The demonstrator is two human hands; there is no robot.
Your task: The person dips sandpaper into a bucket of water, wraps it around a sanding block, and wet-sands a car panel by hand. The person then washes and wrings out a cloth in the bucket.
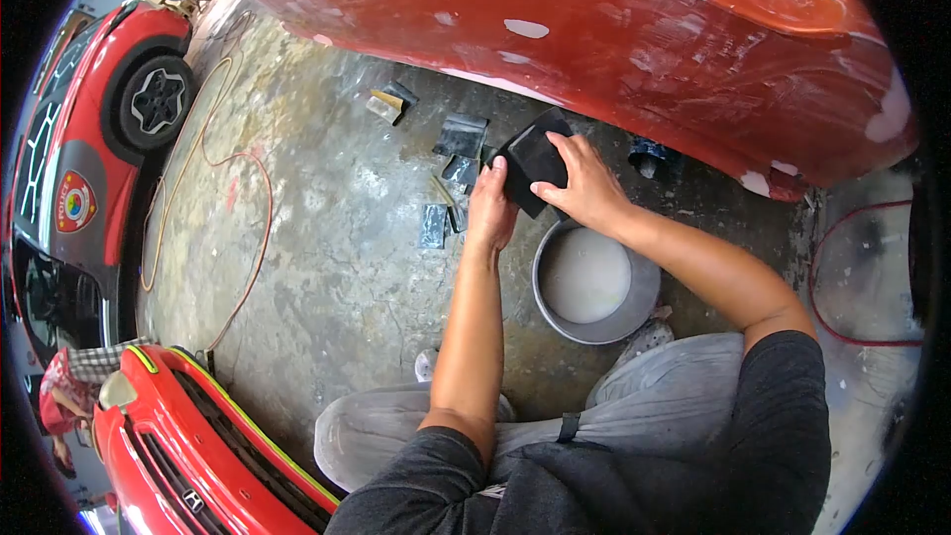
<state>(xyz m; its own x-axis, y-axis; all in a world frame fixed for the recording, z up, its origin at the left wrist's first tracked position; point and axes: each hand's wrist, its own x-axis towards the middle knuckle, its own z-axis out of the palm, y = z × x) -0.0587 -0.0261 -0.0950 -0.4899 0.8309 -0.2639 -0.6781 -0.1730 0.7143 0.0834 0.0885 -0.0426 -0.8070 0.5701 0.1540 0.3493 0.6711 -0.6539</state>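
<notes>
Both my hands hold a black sheet of sandpaper (536, 157) above the floor, partly folded over on itself. My left hand (489, 206) is closed on its left edge, the thumb on top and the other fingers mostly hidden beneath. My right hand (586, 183) pinches the right side, thumb and fingers bent over the dark surface. Just below my right hand stands a grey bucket (649, 289) with cloudy whitish water (586, 275) in it. Used sandpaper pieces (462, 134) lie on the wet floor to the left of my hands.
A red car body panel (634, 50) with white filler patches spans the top. At left stands a red car with a black wheel (157, 102). A red bumper (213, 436) lies lower left, near another person (61, 401). Hoses (265, 238) trail across the concrete floor (327, 198).
</notes>
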